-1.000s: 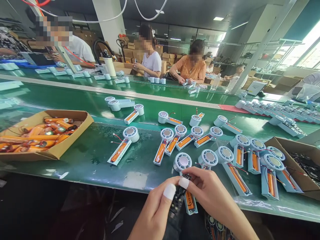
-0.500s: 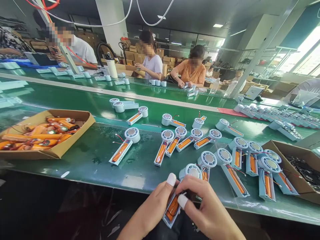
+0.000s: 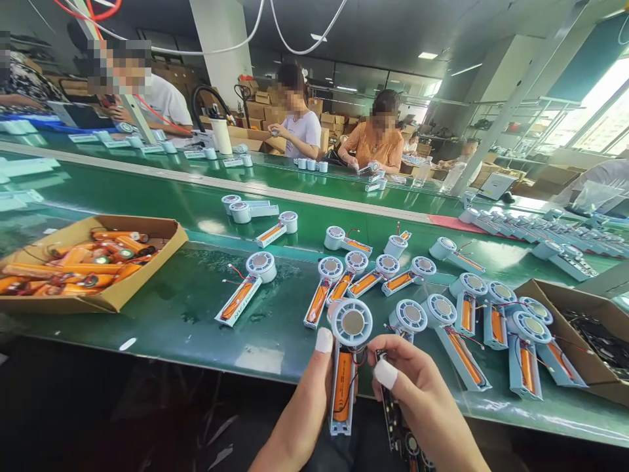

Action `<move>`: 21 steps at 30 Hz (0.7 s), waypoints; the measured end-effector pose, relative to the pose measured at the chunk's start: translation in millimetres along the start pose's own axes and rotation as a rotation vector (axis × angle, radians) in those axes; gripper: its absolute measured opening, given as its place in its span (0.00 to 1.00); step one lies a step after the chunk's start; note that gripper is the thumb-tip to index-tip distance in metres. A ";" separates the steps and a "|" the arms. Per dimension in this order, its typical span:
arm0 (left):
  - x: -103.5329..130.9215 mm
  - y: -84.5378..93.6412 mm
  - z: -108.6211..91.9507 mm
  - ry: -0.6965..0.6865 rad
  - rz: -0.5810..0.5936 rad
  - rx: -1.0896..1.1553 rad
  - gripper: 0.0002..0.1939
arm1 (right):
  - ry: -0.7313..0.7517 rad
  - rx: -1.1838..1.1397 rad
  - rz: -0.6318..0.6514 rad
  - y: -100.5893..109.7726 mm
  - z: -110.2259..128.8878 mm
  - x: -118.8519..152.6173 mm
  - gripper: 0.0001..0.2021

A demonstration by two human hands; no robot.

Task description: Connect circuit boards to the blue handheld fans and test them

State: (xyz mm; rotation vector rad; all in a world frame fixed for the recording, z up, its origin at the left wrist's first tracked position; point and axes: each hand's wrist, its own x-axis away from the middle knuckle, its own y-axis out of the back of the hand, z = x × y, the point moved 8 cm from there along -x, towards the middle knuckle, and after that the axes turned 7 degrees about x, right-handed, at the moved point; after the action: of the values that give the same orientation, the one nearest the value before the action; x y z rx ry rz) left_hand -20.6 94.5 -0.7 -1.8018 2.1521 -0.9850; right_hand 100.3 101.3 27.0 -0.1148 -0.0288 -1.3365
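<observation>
My left hand [image 3: 302,406] is closed around a handheld fan [image 3: 352,322], its round grey-blue head up and its handle open toward me. Inside the handle lies an orange battery [image 3: 343,387] with thin dark wires. My right hand [image 3: 417,387] pinches a narrow black circuit board [image 3: 390,410] just right of the handle. Small pale parts show along the board, which hangs downward. Wires run between the fan head and the board's upper end; their exact joints are too small to tell. White coverings sit on both thumb tips.
Several open fans [image 3: 442,308] with batteries lie on the green bench [image 3: 289,301]. A carton [image 3: 147,269] of orange batteries stands left, and a carton [image 3: 545,295] of dark parts right. Beyond runs a green conveyor [image 3: 196,190] with more fans; several people sit across it.
The fan in my left hand has turned upright, its head now facing me. My right hand has moved right, away from the handle, with the circuit board. Fans on the conveyor have shifted slightly right.
</observation>
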 end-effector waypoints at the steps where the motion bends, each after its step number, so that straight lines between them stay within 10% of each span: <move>1: 1.5 -0.2 -5.4 -0.056 0.012 -0.055 0.28 | -0.015 -0.074 0.003 0.4 -3.2 -0.7 0.15; 12: 4.3 4.5 -14.8 -0.244 -0.044 -0.587 0.17 | -0.027 -0.183 -0.027 0.9 -3.0 3.0 0.16; 21: 4.9 19.8 -10.1 -0.243 -0.263 -0.516 0.27 | 0.182 0.681 -0.274 20.0 3.4 11.1 0.10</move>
State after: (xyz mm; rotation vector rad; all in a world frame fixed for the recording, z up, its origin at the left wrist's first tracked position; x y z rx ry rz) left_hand -43.2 94.7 -3.0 -2.3328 2.1831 -0.2227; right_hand 122.5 95.5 30.0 0.6050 -0.3514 -1.5372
